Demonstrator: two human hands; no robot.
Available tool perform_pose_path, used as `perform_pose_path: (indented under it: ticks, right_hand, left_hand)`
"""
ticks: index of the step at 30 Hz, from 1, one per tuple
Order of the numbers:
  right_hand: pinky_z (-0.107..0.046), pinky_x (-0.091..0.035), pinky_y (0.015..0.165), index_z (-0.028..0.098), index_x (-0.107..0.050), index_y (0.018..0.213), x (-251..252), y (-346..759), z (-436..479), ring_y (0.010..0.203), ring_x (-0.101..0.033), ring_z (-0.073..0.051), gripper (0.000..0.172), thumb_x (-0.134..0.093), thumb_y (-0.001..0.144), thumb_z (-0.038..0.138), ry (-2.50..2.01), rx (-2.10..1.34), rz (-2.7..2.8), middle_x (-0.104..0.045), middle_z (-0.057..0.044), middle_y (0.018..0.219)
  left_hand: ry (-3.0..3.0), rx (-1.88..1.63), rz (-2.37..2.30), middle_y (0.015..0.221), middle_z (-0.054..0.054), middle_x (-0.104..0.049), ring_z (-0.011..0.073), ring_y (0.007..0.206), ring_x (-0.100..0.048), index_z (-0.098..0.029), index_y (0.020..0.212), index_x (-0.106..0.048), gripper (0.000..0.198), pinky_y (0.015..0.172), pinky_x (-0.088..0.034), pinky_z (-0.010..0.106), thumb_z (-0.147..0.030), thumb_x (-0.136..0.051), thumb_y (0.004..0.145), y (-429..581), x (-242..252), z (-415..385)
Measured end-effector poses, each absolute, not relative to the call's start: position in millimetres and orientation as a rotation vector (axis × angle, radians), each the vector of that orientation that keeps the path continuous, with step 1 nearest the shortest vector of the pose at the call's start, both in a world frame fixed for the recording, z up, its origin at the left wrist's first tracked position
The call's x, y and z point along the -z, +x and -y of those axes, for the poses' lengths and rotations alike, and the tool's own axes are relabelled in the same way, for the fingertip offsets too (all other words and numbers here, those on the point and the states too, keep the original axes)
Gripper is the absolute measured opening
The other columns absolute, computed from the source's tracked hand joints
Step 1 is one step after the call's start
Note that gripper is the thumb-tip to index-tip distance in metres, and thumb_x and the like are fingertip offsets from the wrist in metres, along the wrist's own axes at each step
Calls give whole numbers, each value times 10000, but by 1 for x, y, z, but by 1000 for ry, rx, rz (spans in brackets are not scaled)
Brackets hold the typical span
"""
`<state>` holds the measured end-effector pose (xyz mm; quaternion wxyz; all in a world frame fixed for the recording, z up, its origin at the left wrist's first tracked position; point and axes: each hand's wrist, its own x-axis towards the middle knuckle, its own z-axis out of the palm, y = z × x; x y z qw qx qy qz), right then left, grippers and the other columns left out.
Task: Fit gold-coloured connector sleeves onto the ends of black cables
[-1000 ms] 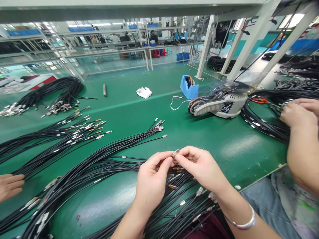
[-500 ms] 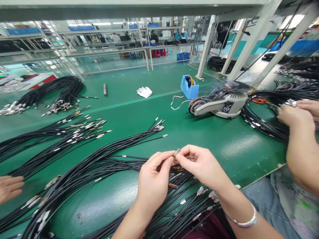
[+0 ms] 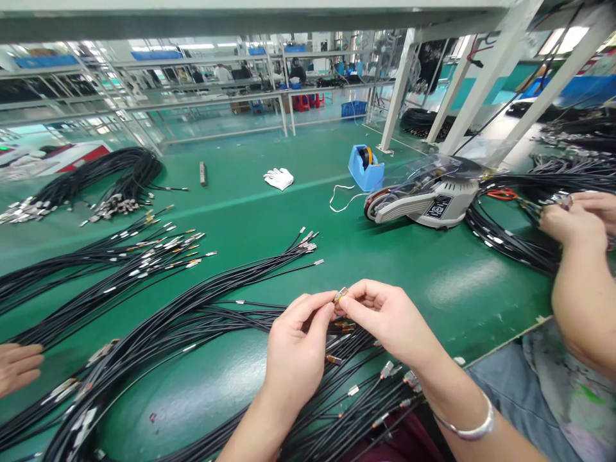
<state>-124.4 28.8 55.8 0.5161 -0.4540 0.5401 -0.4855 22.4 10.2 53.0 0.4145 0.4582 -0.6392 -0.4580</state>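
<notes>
My left hand (image 3: 298,340) and my right hand (image 3: 380,314) meet over the cables, both closed in a pinch on one small metal cable connector (image 3: 341,294). A bit of amber tape shows at its base; the rest is covered by my fingers. Beneath my hands runs a bundle of thin black cables (image 3: 231,317). More connector ends (image 3: 387,369) with metal shells lie below my right hand, near the table's front edge. Beyond my left hand, another group of cable tips (image 3: 308,242) points away to the right.
On the green table (image 3: 269,218) stand a grey tape dispenser machine (image 3: 437,202) and a blue tape holder (image 3: 366,170). A white glove (image 3: 279,178) lies further back. Cable bundles (image 3: 139,256) cover the left side. Co-workers' hands are at the right (image 3: 572,221) and left edge (image 3: 19,367).
My hands and the connector stay almost in place. The co-worker's hands at the right have shifted slightly, and the hand at the left edge has drawn a little further left.
</notes>
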Motion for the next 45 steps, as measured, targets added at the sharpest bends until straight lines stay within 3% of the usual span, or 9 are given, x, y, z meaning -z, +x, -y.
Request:
perform_pose_path:
  ticks: [17, 28, 37, 45]
  right_hand:
    - [-316, -504, 742, 138, -603, 729, -56, -122, -25, 759, -628, -188, 220, -655, 756, 350, -1060, 1144, -1319, -672, -67, 771]
    - [-275, -501, 733, 133, -573, 696, -54, -118, -18, 727, -627, -149, 264, -684, 742, 368, -946, 1177, -1167, -646, -32, 718]
    - [-282, -504, 732, 115, -670, 858, -51, -122, -24, 797, -652, -171, 360, -589, 821, 464, -974, 1157, -1219, -697, -91, 850]
    - [-289, -504, 736, 122, -616, 968, -43, -121, -28, 790, -649, -164, 392, -572, 835, 488, -888, 1253, -1227, -679, -93, 884]
  left_hand:
    - [1122, 1066, 1602, 767, 2, -649, 98, 724, -593, -212, 903, -715, 158, 684, -469, 171, -182, -577, 831, 20, -55, -10]
    - [1171, 1112, 1536, 759, 18, -639, 110, 628, -537, -212, 910, -717, 162, 586, -438, 209, -226, -588, 813, 20, -56, -10]
    - [1222, 1408, 1282, 667, 20, -610, 67, 512, -438, -132, 906, -686, 237, 477, -359, 182, -312, -657, 755, 21, -51, -5]
    - [1198, 1495, 1184, 689, 5, -593, 46, 526, -426, -130, 928, -634, 254, 497, -337, 168, -331, -663, 775, 26, -46, 0]
